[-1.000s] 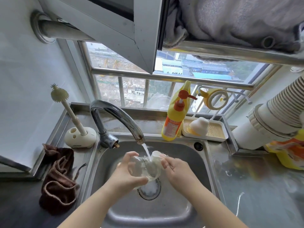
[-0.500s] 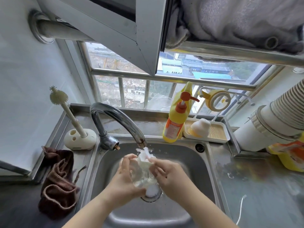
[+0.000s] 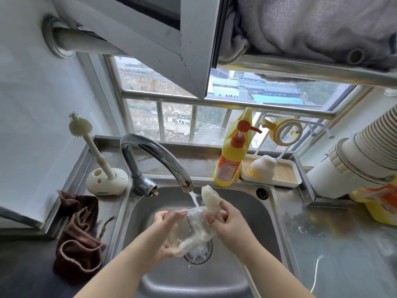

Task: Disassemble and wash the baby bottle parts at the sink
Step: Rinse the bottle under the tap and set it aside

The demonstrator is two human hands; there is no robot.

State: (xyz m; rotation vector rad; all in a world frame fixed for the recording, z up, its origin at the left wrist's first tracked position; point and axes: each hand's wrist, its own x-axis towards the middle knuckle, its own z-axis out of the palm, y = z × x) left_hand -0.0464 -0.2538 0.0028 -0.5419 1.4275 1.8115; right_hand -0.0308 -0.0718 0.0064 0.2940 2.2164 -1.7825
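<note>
The clear bottle (image 3: 193, 229) sits tilted over the sink (image 3: 272, 214), just above the drain (image 3: 198, 253), blurred by motion and running water. The left hand (image 3: 166, 233) cups it from below and the left side, fingers curled round its body. The right hand (image 3: 228, 220) grips a whitish brush (image 3: 210, 197) whose lower part is at the bottle's mouth while its rounded end sticks up beside the tap; fingers and thumb are wrapped round it. How far the brush reaches inside the bottle cannot be told.

A thin stream of water (image 3: 195, 198) falls from the spout of the curved metal tap (image 3: 154, 153) onto the bottle. Behind the sink on the ledge stands a yellow pump bottle (image 3: 233, 160), touching a small white tray (image 3: 287, 173) that holds a white rounded piece (image 3: 263, 166). To the left of the tap, a long-handled brush with a spiky head (image 3: 86, 136) leans in a cream holder (image 3: 107, 182). A brown cloth (image 3: 78, 237) lies crumpled on the counter left of the sink.
</note>
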